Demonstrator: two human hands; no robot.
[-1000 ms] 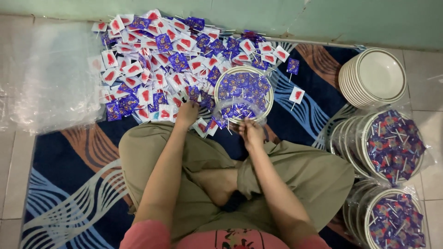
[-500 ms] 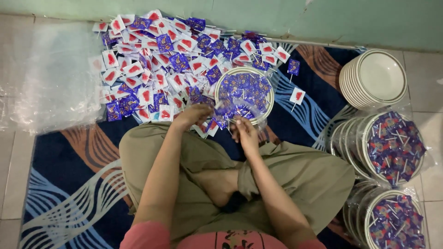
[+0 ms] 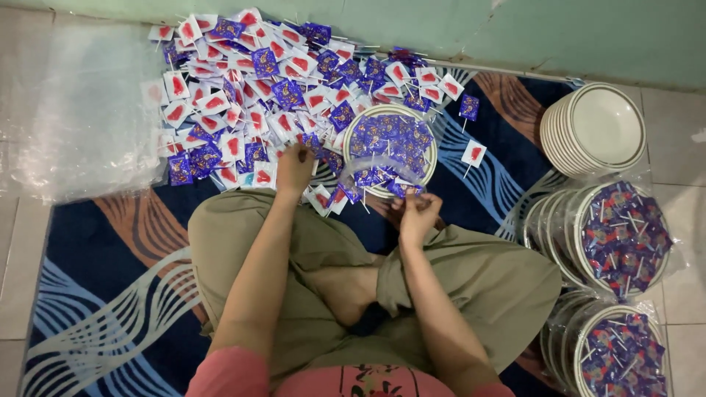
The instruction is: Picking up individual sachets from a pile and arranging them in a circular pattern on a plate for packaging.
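Hundreds of small wrapped lollipops on thin white sticks [image 3: 243, 95], some in white wrappers with a red shape and some in blue-purple wrappers, lie heaped on the floor against the pale green wall [image 3: 588, 37]. At the near edge of that heap sits a round cream plate with a dark rim [image 3: 354, 129], already covered with blue-purple lollipops, and a loose clear plastic wrap [image 3: 368, 170] bunches over its near side.

The left hand [image 3: 294, 167] rests palm down on the pile with its fingers curled among the sweets; I cannot tell whether it grips one. The right hand [image 3: 418, 213] is closed, pinching the edge of the clear wrap and perhaps a lollipop just at the plate's near rim.

Judging by how things lie, the work is partly done. Two stacks of plates filled with blue-purple lollipops and sealed in clear wrap [image 3: 621, 235] stand at the right, the nearer one [image 3: 618, 353] cut by the frame edge. A stack of empty cream plates [image 3: 599, 129] waits beside them, so several plates look unfilled, and most of the heap is unsorted.

Around the person, a dark blue rug with pale blue and brown wavy bands [image 3: 95, 294] covers the tiled floor, and a large sheet of clear plastic [image 3: 81, 110] lies to the left of the heap. The person sits cross-legged in olive trousers [image 3: 485, 287]. Stray lollipops [image 3: 473, 153] lie scattered just right of the plate, and the crowded pile presses right up to its rim, leaving little room for wrapping.
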